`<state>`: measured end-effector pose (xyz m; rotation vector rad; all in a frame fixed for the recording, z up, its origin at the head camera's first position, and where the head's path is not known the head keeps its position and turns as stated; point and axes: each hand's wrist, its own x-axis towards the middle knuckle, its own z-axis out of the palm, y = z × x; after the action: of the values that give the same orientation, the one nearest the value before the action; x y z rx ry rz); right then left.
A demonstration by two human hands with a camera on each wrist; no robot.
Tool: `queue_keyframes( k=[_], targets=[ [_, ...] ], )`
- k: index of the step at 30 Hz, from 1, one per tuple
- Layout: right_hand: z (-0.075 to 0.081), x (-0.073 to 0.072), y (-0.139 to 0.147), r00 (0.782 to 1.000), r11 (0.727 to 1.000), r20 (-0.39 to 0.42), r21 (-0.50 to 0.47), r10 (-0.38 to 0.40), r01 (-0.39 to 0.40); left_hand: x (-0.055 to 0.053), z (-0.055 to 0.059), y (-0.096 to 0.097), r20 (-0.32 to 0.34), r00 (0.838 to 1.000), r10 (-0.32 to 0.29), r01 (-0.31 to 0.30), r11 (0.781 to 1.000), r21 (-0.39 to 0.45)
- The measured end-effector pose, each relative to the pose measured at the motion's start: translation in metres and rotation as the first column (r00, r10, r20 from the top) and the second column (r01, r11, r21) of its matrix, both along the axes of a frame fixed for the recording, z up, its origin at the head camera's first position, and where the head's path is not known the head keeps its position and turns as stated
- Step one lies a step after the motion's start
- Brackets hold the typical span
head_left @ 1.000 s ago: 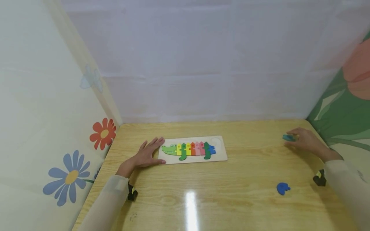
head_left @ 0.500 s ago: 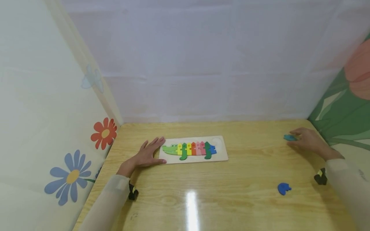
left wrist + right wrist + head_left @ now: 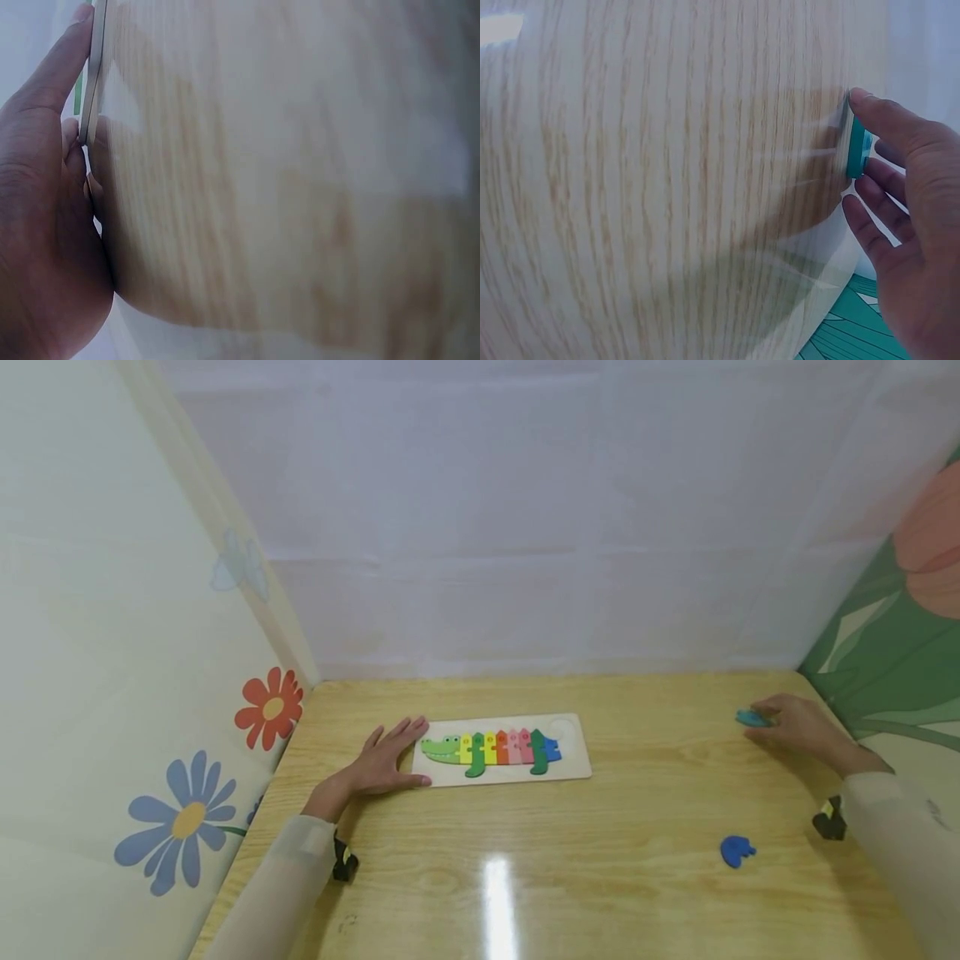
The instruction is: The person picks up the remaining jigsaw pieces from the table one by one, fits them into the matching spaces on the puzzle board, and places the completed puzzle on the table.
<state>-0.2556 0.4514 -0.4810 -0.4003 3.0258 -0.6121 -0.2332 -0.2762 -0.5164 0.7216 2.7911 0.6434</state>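
In the head view, a wooden crocodile puzzle board [image 3: 581, 764] lies left of centre, its colourful pieces forming a head, body and legs. A pale round outline shows at the board's right end, beside a blue body piece [image 3: 552, 750]. My left hand [image 3: 378, 764] rests at the board's left end, fingers and thumb spread and straight, touching its corners. Far right, my right hand [image 3: 802, 731] pinches a teal puzzle piece [image 3: 752, 718] between thumb and fingers. The right wrist view shows this teal piece [image 3: 858, 148] on edge-on view, close against the table.
A loose blue puzzle piece [image 3: 737, 851] lies on the wooden table [image 3: 615, 877], nearer the front right. White cloth [image 3: 450, 527] stands behind the table. Flower-printed panels [image 3: 187, 822] flank both sides. A bright light reflection falls on the front middle.
My right hand and the teal piece have shifted very slightly right in the head view, along with a small shift of the whole picture. The left hand stays at the board's end.
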Motion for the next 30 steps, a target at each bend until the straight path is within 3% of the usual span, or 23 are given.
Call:
queue_keyframes(
  k=[14, 30],
  targets=[
    [-0.01, -0.006, 0.003, 0.999, 1.0, -0.045, -0.004, 0.016, -0.017, 0.0, 0.0, 0.0, 0.008, 1.0, 0.004, -0.004, 1.0, 0.006],
    [-0.008, -0.001, -0.006, 0.995, 0.994, -0.072, -0.087, 0.061, -0.067, 0.001, 0.0, 0.0, 0.007, 1.0, 0.006, -0.006, 1.0, 0.012]
  ],
)
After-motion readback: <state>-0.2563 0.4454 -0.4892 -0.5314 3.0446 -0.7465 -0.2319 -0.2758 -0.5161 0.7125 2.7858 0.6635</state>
